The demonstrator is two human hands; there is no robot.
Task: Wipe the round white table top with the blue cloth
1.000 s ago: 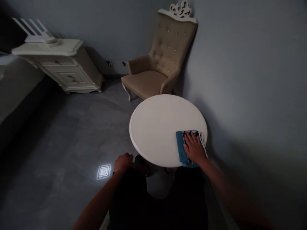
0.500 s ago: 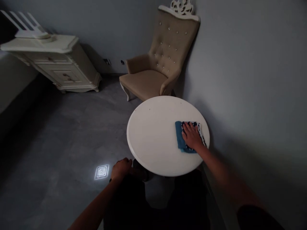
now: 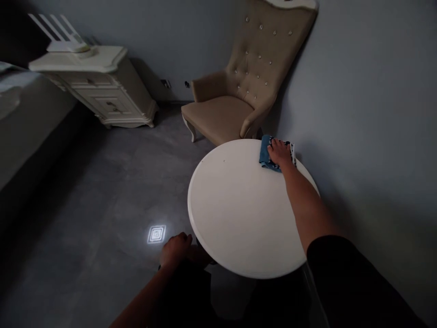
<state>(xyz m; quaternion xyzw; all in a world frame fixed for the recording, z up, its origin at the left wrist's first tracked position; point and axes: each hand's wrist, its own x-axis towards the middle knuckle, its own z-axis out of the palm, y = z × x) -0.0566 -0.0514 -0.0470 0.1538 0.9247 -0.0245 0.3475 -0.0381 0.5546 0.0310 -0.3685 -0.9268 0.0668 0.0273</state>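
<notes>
My right hand presses down on a folded blue cleaning cloth, its fingers bent over the dark patterned part. The cloth lies at the far right rim of a round white table, partly hidden beneath the hand, and appears to reach the rim. Low on the left, my left hand is closed with curled fingers, just outside the table's near left edge. Its palm side is hidden, so I cannot make out whether anything is in it. A few small dark specks show on the table's far left part.
Behind the table stands a tan buttoned armchair, close to its far edge. A grey wall runs along the right. At the back left are a white cabinet with a white router on it, and a bed.
My right hand has pushed the cloth away from me, from the table's right part to its far rim. My left hand stays closed by the near left edge. The view has shifted.
</notes>
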